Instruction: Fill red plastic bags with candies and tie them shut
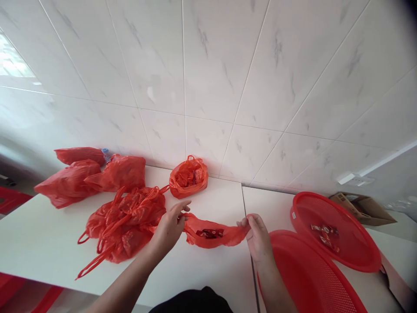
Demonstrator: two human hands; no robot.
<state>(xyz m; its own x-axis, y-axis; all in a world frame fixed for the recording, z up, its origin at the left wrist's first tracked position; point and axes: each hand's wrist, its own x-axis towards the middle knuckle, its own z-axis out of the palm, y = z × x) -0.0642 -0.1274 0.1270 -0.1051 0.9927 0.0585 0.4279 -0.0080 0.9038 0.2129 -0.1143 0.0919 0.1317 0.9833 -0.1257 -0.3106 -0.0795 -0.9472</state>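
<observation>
In the head view, a red plastic bag (pixel 233 234) stretches between my two hands over the white table, its mouth spread wide. Several dark red wrapped packets (pixel 210 234) lie inside it. My left hand (pixel 172 219) grips the bag's left end, its thumb and fingers curled near the handle. At the opposite end, my right hand (pixel 257 234) pinches the other handle. A pile of tied red plastic bags (pixel 130 217) sits right beside my left forearm, partly covered by it.
A small open red bag (pixel 188 178) stands by the tiled wall. Larger filled bags (pixel 71 180) lie at the back left. On the right are a deep red basket (pixel 293 261), a red basket (pixel 352 230) with several small packets, and a cardboard box (pixel 374 213).
</observation>
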